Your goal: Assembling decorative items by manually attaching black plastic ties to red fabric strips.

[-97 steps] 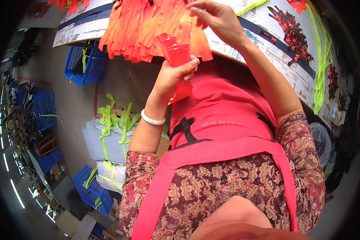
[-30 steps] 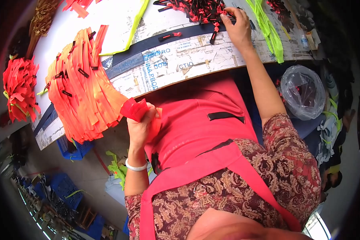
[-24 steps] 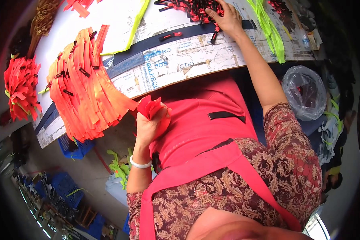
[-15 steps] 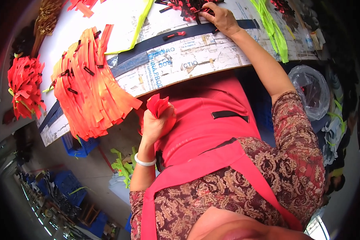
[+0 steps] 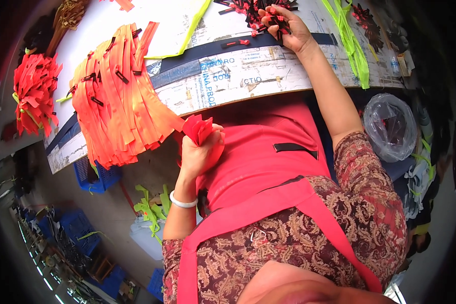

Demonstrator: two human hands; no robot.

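My left hand (image 5: 200, 157) is closed around a bundle of red fabric strips (image 5: 197, 129), in front of my apron at the table edge. Over the far part of the table, my right hand (image 5: 298, 38) is turned partly palm up, its fingers curled around several small red-and-black pieces (image 5: 278, 21). Just left of it lies a pile of similar red-and-black pieces (image 5: 251, 10). One loose red-and-black piece (image 5: 244, 42) rests on a dark navy band (image 5: 207, 58). Long orange-red strips (image 5: 116, 101) with small black pieces on them drape over the table's front edge.
The worn white table (image 5: 258, 78) has a second red bundle (image 5: 34, 93) at its left. Neon yellow strips (image 5: 352, 50) lie at its right. A clear plastic bag (image 5: 390, 129) hangs open below the right edge. Blue baskets (image 5: 97, 175) stand on the floor.
My right hand has lifted off the pile and turned over, with several small red-and-black pieces now showing in it. My left hand keeps its hold on the red strips. The view has shifted slightly.
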